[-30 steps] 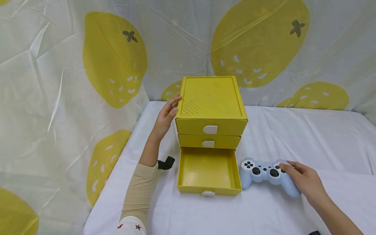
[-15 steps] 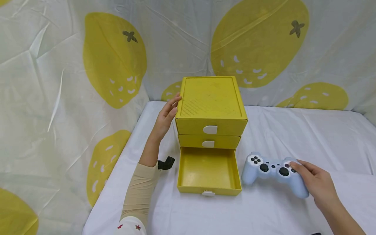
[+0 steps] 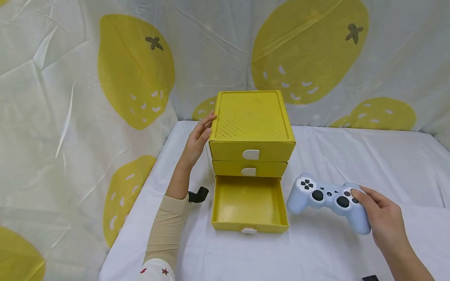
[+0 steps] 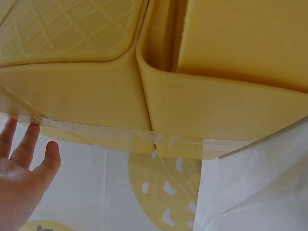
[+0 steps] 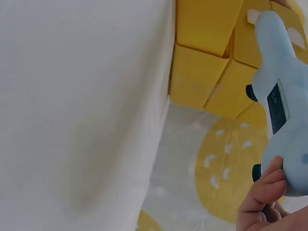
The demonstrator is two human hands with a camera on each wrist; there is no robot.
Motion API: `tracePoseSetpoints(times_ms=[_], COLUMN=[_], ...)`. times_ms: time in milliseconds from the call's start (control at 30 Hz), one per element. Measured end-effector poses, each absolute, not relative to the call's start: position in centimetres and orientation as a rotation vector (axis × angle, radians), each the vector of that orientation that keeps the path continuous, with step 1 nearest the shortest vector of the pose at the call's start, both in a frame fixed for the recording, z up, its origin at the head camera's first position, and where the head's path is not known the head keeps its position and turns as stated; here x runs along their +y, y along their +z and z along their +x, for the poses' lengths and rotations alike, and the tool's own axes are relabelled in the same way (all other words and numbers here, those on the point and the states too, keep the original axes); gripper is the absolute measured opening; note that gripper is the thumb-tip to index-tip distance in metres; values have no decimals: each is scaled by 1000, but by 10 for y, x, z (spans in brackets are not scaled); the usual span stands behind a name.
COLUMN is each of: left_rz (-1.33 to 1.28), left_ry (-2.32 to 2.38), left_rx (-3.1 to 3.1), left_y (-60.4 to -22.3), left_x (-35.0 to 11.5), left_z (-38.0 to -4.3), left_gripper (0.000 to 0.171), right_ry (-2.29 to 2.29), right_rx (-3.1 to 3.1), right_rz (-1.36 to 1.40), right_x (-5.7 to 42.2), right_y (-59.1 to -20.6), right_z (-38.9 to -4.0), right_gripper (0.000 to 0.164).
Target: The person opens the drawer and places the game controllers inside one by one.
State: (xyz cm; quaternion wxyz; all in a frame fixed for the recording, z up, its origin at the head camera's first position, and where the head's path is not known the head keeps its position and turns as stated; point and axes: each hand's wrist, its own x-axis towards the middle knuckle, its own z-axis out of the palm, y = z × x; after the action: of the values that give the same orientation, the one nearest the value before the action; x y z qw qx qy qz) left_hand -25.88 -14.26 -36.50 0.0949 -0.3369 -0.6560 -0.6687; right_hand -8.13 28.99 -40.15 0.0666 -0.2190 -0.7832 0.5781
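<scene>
My right hand (image 3: 386, 218) pinches the right grip of a light blue game controller (image 3: 328, 195), thumb on its top face. The controller is tilted and raised over the white cloth, right of the open bottom drawer (image 3: 249, 201). In the right wrist view, the controller (image 5: 286, 110) shows edge-on with the fingers around its near end. My left hand (image 3: 197, 144) rests its fingertips on the left side of the yellow drawer unit (image 3: 253, 117). The left wrist view shows that hand (image 4: 24, 178) with fingers extended against the unit's side wall (image 4: 72, 96). The bottom drawer holds nothing.
Two upper drawers, the top one (image 3: 228, 150) and the middle one (image 3: 228, 168), are closed and have white pull tabs. A white cloth (image 3: 351, 156) covers the table. Lemon-print curtains (image 3: 211, 47) hang behind and at the left.
The right hand has lifted the controller off the cloth and shifted slightly right, tilting its left end upward. The left hand and the drawer unit stay as they were.
</scene>
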Motion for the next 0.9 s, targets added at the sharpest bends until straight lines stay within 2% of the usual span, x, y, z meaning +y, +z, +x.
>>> tracePoseSetpoints(times_ms=[533,900], left_rz=[-992,-962], left_ry=[-2020,-2050], left_rx=[-1933,-1971], left_y=[-366,-359], left_x=[-142,-140], left_z=[-260,-254], left_gripper=[79,85], right_ry=[1929,1880], right_rx=[-2192,-2262], right_rz=[-443,-342], right_x=[255,226], right_y=[-390,-387], right_z=[-81,-87], right_gripper=[21,18])
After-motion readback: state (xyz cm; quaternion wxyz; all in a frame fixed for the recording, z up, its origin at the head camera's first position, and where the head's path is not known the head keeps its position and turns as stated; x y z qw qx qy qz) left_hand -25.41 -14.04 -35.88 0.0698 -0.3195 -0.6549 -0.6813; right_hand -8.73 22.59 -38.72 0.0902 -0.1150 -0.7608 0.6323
